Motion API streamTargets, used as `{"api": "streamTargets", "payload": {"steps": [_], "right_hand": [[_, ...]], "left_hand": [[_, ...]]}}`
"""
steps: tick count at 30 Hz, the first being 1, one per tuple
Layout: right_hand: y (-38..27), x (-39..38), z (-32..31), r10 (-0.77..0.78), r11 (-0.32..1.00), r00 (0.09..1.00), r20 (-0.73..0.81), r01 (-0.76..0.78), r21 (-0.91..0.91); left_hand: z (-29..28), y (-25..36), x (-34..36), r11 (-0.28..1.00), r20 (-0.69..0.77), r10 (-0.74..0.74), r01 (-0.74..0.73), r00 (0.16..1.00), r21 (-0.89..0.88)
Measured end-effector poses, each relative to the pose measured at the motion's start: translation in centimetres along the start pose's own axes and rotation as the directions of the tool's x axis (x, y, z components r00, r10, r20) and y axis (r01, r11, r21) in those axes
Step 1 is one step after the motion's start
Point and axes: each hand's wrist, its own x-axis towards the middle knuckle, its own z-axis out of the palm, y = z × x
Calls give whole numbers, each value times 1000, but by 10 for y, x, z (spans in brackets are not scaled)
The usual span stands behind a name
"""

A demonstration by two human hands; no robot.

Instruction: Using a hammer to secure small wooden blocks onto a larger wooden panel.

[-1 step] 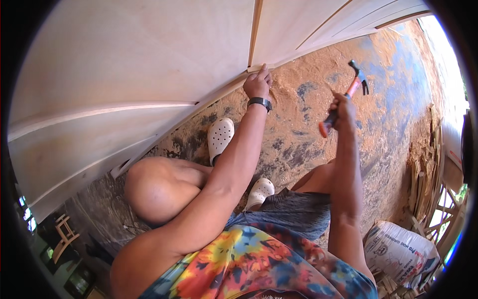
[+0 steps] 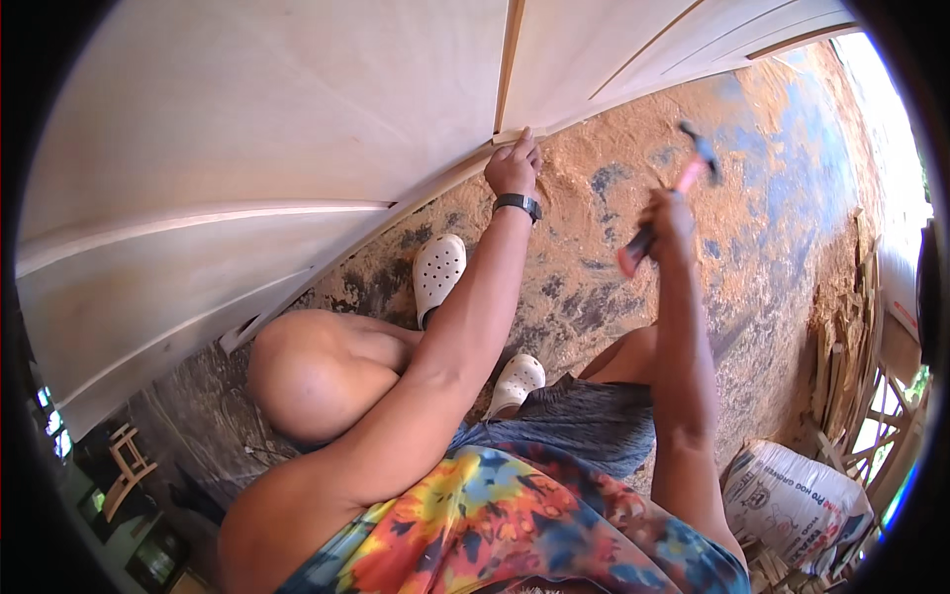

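A hammer [image 2: 683, 188] with a pink-red handle and a dark head is gripped in the closed right hand [image 2: 665, 216], which is raised above the sawdust-covered floor [image 2: 772, 228]; the head is tilted up and to the right, well apart from the woodwork. The left hand [image 2: 515, 166] is pressed with bent fingers against the lower edge of a pale plywood panel [image 2: 297, 129], just where a narrow vertical wooden strip [image 2: 512, 59] meets the bottom rail; whether something small is pinched between the fingertips cannot be told. A dark wristband [image 2: 519, 204] is worn on the left wrist. A second pale panel [image 2: 653, 49] is seen to the right of the strip, crossed by thin battens. Below the left forearm, two white perforated clogs [image 2: 437, 272] are set on the floor, one near the panel's edge and the other [image 2: 517, 381] beside grey shorts [image 2: 584, 421]. A tie-dyed shirt [image 2: 495, 525] in orange, yellow and blue fills the lower edge. At the lower right, a white woven sack [image 2: 792, 500] with dark printed lettering and a small red and green mark lies on the floor, next to a stack of thin wood offcuts [image 2: 841, 346]. The floor is blotched orange and blue-grey.
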Motion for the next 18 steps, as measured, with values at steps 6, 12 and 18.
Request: {"api": "streamTargets", "payload": {"steps": [6, 12, 18], "right_hand": [[-22, -51, 35, 84, 795, 993, 78, -19, -606], [-55, -49, 12, -81, 940, 994, -70, 52, -338], [-55, -108, 34, -210, 943, 978, -12, 200, -265]], "left_hand": [[-5, 8, 1, 999, -47, 18, -20, 999, -42], [8, 20, -6, 999, -68, 36, -37, 997, -5], [74, 73, -146, 995, 220, 90, -95, 971, 13]]}}
